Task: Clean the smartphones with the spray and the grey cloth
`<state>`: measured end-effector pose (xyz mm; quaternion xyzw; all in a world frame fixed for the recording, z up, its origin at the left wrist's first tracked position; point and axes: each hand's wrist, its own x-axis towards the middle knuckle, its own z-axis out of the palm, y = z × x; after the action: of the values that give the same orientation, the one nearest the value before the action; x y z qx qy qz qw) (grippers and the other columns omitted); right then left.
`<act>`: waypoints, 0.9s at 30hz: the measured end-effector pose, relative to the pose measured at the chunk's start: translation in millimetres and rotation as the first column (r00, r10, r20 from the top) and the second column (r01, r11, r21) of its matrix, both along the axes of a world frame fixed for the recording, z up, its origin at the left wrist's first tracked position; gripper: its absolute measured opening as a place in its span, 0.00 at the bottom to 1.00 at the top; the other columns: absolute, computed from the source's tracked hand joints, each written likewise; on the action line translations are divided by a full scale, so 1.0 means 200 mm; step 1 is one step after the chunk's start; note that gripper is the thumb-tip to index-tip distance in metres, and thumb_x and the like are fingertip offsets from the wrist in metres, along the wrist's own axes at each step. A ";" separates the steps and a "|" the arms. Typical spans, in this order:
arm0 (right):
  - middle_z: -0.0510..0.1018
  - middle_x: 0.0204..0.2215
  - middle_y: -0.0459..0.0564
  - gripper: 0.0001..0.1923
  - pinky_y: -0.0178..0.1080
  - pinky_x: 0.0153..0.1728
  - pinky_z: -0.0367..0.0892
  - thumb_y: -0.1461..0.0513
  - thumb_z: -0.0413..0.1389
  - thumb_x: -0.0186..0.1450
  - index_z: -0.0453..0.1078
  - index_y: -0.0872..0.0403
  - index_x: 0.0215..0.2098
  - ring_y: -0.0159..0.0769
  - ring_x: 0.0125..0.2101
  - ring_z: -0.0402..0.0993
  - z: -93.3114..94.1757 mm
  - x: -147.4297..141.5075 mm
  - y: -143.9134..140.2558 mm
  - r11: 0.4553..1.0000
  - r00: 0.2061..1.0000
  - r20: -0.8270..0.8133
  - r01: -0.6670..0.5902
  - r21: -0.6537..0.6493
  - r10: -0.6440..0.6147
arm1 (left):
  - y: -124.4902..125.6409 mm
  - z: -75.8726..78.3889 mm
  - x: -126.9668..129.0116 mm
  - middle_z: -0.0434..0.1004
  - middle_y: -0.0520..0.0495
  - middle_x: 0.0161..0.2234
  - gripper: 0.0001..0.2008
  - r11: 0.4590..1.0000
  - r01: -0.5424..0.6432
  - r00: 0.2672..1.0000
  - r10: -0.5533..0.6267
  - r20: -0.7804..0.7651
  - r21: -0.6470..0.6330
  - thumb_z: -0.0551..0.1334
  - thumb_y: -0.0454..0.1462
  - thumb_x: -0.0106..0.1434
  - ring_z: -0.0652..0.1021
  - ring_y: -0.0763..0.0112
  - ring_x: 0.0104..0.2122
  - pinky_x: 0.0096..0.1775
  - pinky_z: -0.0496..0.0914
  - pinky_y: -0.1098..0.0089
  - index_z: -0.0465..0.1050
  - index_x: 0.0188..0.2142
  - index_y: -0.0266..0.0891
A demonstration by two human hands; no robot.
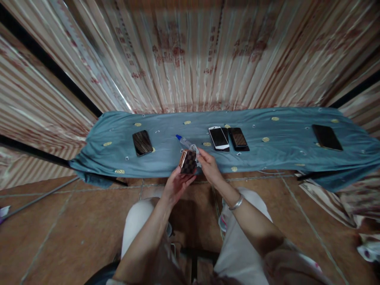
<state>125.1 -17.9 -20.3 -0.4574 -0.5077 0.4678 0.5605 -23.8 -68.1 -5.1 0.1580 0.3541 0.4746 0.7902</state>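
My left hand is closed around the lower part of a phone with a brown checkered back or case and a shiny copper-coloured edge. The phone is raised over the front edge of the cloth-covered bench. My right hand, with a bracelet at the wrist, pinches a crumpled whitish tissue against the phone's right side. Just beyond the phone lies a slim clear bottle with a blue cap, its near end hidden by the tissue.
On the bench lie a dark phone at left and a white-framed phone overlapping a dark one. Beside them, a smaller phone rests on another dark device. A black tablet-like device is far right. A curtain hangs behind.
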 end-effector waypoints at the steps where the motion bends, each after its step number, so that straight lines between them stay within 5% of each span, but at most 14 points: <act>1: 0.79 0.52 0.47 0.21 0.48 0.60 0.63 0.55 0.55 0.65 0.72 0.50 0.55 0.40 0.55 0.73 0.01 0.00 0.00 0.999 0.998 -0.059 -0.018 -0.030 0.016 | -0.01 0.00 0.00 0.83 0.40 0.43 0.19 1.000 0.017 1.000 -0.017 -0.012 0.009 0.66 0.44 0.57 0.79 0.57 0.48 0.57 0.67 0.55 0.77 0.45 0.35; 6: 0.82 0.47 0.47 0.19 0.45 0.59 0.63 0.55 0.63 0.58 0.77 0.50 0.47 0.40 0.51 0.75 0.05 0.00 0.00 0.985 0.957 -0.276 -0.122 -0.122 0.084 | -0.04 0.01 0.01 0.82 0.40 0.45 0.21 0.989 0.097 0.995 -0.094 -0.039 0.111 0.68 0.40 0.54 0.80 0.54 0.48 0.59 0.63 0.53 0.76 0.47 0.36; 11: 0.82 0.44 0.46 0.17 0.44 0.54 0.67 0.55 0.63 0.57 0.78 0.51 0.44 0.40 0.47 0.76 0.07 0.00 -0.02 0.966 0.940 -0.317 -0.188 -0.178 0.125 | -0.07 0.10 0.01 0.82 0.37 0.45 0.22 0.991 0.101 0.995 -0.102 0.012 0.092 0.65 0.44 0.56 0.80 0.51 0.47 0.58 0.64 0.51 0.75 0.48 0.35; 19: 0.78 0.54 0.48 0.23 0.47 0.61 0.60 0.51 0.57 0.63 0.74 0.51 0.54 0.43 0.57 0.71 0.06 -0.02 -0.05 0.985 0.985 -0.055 -0.166 -0.038 0.164 | -0.06 0.13 0.00 0.82 0.33 0.42 0.25 0.997 0.022 0.999 -0.025 0.031 0.080 0.60 0.50 0.61 0.79 0.51 0.49 0.58 0.65 0.53 0.76 0.46 0.31; 27: 0.79 0.52 0.48 0.22 0.47 0.58 0.64 0.54 0.51 0.68 0.72 0.50 0.57 0.42 0.53 0.74 0.07 -0.01 -0.10 0.975 0.963 0.166 -0.219 0.021 0.213 | -0.03 0.16 -0.03 0.83 0.36 0.38 0.22 0.995 -0.058 0.998 0.060 -0.023 0.084 0.59 0.50 0.62 0.80 0.55 0.45 0.53 0.68 0.54 0.77 0.42 0.34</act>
<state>122.8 -38.2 -5.8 -0.4250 -0.6078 0.4772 0.4714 -29.4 -74.0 27.2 0.1862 0.3487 0.5099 0.7640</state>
